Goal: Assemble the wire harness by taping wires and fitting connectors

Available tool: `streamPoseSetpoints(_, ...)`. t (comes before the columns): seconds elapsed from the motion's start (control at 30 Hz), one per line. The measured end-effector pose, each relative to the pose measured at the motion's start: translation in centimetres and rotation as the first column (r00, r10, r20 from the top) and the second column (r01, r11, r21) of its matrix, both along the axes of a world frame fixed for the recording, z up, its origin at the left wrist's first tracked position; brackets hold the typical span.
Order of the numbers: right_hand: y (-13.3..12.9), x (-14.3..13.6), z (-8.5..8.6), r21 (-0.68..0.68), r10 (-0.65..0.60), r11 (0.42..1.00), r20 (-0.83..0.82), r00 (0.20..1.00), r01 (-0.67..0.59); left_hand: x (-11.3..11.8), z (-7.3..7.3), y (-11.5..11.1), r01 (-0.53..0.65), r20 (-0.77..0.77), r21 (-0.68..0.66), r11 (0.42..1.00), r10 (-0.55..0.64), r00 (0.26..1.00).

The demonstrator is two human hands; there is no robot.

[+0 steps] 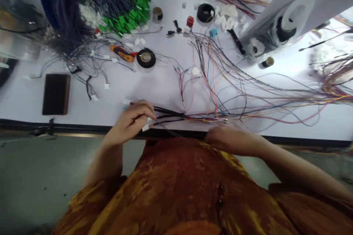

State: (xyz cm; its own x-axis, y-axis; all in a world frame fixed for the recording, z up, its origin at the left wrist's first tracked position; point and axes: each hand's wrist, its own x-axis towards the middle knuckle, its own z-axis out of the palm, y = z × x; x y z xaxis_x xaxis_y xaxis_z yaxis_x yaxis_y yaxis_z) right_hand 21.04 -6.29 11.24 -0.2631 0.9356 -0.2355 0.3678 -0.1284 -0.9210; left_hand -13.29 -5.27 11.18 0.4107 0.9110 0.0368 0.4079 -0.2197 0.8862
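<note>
My left hand (134, 119) is at the table's front edge, thumb and fingers pinched on a thin dark wire (168, 130) that runs rightward toward my body. Beside those fingers lie the black-sleeved branches (168, 111) of a wire harness, with a white connector (145, 127) just below the fingertips. My right hand (224, 137) is low at the edge, in front of my clothing. Motion smears it and its fingers are hidden, so what it holds does not show. Above it stretch the harness's loose coloured wires (204, 116).
Behind lie a black tape roll (146, 58), an orange-and-black cutter (122, 53) and a dark rectangular box (56, 94). Coiled wires with green connectors (132, 14) fill the back left. A plastic-wrapped cylinder (275, 31) stands right. Long loose wires (278, 93) cross the right side.
</note>
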Motion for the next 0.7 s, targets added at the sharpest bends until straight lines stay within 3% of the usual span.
streamPoseSetpoints(0.1, 2.3, -3.0, -2.9, -0.090, -0.051, 0.995, -0.070, 0.996, 0.044, 2.7, -2.4, 1.0, 0.028, -0.037, -0.229, 0.973, -0.038, 0.999)
streamPoseSetpoints(0.23, 7.0, -7.5, -6.7, -0.210, -0.117, 0.973, -0.116, 0.986, 0.091, 6.1, -5.9, 3.5, -0.244, -0.060, -0.275, 0.930, 0.237, 0.970)
streamPoseSetpoints(0.3, 8.3, -8.7, -7.9, -0.260, -0.125, 0.962, -0.139, 0.982, 0.086, 6.9, -7.3, 5.0, -0.325, -0.024, -0.299, 0.897, 0.334, 0.942)
streamPoseSetpoints(0.4, 8.5, -9.4, -8.8, -0.213, -0.089, 0.976, -0.236, 0.968, 0.038, 7.5, -8.6, 6.6, -0.313, 0.097, -0.438, 0.843, 0.390, 0.916)
streamPoseSetpoints(0.5, 7.9, -9.5, -9.2, -0.132, -0.057, 0.991, -0.266, 0.962, 0.023, 7.8, -9.1, 7.2, -0.264, 0.265, -0.552, 0.791, 0.466, 0.844)
streamPoseSetpoints(0.6, 7.5, -9.5, -9.2, -0.138, -0.068, 0.990, -0.255, 0.964, 0.034, 8.0, -9.4, 7.3, -0.263, 0.374, -0.550, 0.793, 0.516, 0.771)
streamPoseSetpoints(0.7, 7.4, -9.5, -9.0, -0.147, -0.087, 0.988, -0.265, 0.960, 0.049, 8.1, -9.5, 7.3, -0.277, 0.393, -0.548, 0.789, 0.535, 0.747)
